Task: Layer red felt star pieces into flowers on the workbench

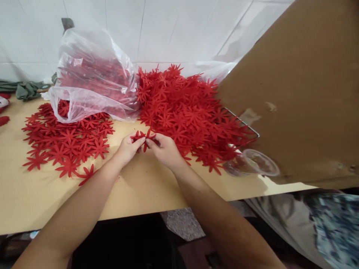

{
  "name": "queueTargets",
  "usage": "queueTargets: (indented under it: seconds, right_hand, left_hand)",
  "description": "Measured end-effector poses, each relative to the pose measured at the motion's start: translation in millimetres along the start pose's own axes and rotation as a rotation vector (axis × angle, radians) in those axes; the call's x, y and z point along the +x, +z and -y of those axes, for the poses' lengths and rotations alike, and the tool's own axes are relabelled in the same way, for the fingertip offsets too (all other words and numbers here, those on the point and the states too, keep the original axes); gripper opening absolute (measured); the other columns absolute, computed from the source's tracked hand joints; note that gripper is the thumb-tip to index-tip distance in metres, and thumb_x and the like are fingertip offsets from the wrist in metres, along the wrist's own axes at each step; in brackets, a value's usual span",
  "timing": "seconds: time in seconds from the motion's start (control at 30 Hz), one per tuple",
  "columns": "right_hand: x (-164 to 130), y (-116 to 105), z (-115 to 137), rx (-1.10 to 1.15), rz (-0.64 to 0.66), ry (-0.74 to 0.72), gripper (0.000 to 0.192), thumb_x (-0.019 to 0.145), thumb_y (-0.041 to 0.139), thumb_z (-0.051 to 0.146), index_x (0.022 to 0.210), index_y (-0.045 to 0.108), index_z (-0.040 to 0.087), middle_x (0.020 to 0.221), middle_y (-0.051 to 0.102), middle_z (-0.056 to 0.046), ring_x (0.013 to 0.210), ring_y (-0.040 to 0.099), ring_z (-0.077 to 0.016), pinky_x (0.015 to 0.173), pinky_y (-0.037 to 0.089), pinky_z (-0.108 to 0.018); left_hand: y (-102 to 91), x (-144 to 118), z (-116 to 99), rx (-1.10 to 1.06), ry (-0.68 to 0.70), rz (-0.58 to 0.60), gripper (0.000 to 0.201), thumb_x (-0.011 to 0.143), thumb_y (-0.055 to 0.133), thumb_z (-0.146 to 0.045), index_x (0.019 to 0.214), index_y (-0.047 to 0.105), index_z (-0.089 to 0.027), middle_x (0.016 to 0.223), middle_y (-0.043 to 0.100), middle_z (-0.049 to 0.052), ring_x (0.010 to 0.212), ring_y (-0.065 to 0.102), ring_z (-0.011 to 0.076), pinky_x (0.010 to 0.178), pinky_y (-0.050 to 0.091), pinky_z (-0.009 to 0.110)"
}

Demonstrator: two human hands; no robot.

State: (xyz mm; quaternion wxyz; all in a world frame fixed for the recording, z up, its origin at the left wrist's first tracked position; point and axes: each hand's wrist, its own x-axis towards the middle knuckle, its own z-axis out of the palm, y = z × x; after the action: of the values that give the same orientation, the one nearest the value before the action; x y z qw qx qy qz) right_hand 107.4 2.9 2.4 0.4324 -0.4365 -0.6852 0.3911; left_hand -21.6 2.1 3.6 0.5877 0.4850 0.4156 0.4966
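Note:
Between my two hands, just above the table (140, 186), is a red flower-shaped cutout (145, 145) with narrow petals, perhaps felt. My left hand (130, 147) pinches its left side between thumb and fingers. With a like pinch, my right hand (162, 147) holds the right side, and the two thumbs almost meet at the centre. To the left lies a spread of similar red flower cutouts (70, 144). A taller heap of red cutouts (185, 112) rises behind and to the right of my right hand. The fingertips behind the held flower are partly hidden.
A clear plastic bag (95, 71) full of red pieces stands at the back against the tiled wall (168, 30). On the right, a large cardboard sheet (297, 93) leans over the table, with a clear plastic tub (260, 162) by it. Green cloth (28, 89) lies far left.

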Motion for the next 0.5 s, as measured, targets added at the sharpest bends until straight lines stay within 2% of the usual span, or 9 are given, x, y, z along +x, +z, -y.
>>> queueTargets:
  seconds: [0.1, 0.17, 0.23, 0.3, 0.4, 0.5]
  right_hand:
    - [-1, -3, -3, -0.096, -0.061, 0.057, 0.025, 0.079, 0.047, 0.038, 0.068, 0.053, 0.016, 0.058, 0.052, 0.001, 0.053, 0.047, -0.0095, 0.053, 0.038, -0.024]
    - [-2, -4, -4, -0.213, -0.085, 0.076, 0.031, 0.08, 0.044, 0.042, 0.063, 0.05, 0.016, 0.054, 0.049, 0.002, 0.05, 0.043, -0.009, 0.05, 0.035, -0.023]
    - [-5, -6, -2, -0.317, -0.079, 0.061, 0.033, 0.082, 0.041, 0.043, 0.063, 0.051, 0.017, 0.056, 0.051, 0.0, 0.052, 0.046, -0.01, 0.052, 0.037, -0.024]
    - [-11, -14, 3, -0.399, -0.076, 0.041, 0.028, 0.081, 0.043, 0.04, 0.073, 0.055, 0.016, 0.066, 0.058, -0.003, 0.06, 0.052, -0.0123, 0.057, 0.041, -0.026]
    - [-28, -47, 16, -0.564, -0.171, 0.01, 0.03, 0.074, 0.055, 0.04, 0.092, 0.056, 0.015, 0.087, 0.062, -0.009, 0.075, 0.058, -0.0174, 0.065, 0.045, -0.031]
    - [-52, -103, 33, -0.863, -0.352, 0.016, 0.039, 0.069, 0.058, 0.047, 0.093, 0.057, 0.016, 0.089, 0.062, -0.011, 0.075, 0.058, -0.0202, 0.067, 0.045, -0.036]
  left_hand:
    - [1.8, 2, 0, -0.015, -0.027, 0.002, 0.007, 0.071, 0.055, -0.021, 0.069, 0.052, -0.015, 0.047, 0.046, -0.006, 0.04, 0.038, 0.0045, 0.045, 0.029, 0.02]
    - [2.6, 3, 1, -0.014, -0.039, -0.002, 0.006, 0.071, 0.055, -0.018, 0.067, 0.051, -0.015, 0.047, 0.046, -0.007, 0.04, 0.038, 0.0045, 0.044, 0.029, 0.02]
    - [2.6, 4, 1, -0.007, -0.037, -0.004, 0.006, 0.071, 0.054, -0.016, 0.066, 0.051, -0.015, 0.046, 0.045, -0.007, 0.039, 0.037, 0.0046, 0.044, 0.028, 0.02]
    - [2.0, 5, 2, -0.001, -0.03, -0.014, 0.006, 0.071, 0.054, -0.016, 0.066, 0.051, -0.015, 0.045, 0.044, -0.007, 0.039, 0.038, 0.0048, 0.043, 0.028, 0.019]
    - [0.9, 6, 1, 0.0, -0.027, -0.041, 0.006, 0.071, 0.052, -0.014, 0.066, 0.051, -0.016, 0.044, 0.043, -0.007, 0.039, 0.038, 0.005, 0.043, 0.03, 0.019]
    - [0.6, 8, 2, 0.008, -0.01, -0.047, 0.007, 0.07, 0.053, -0.013, 0.064, 0.051, -0.016, 0.044, 0.043, -0.007, 0.038, 0.039, 0.0048, 0.043, 0.031, 0.019]
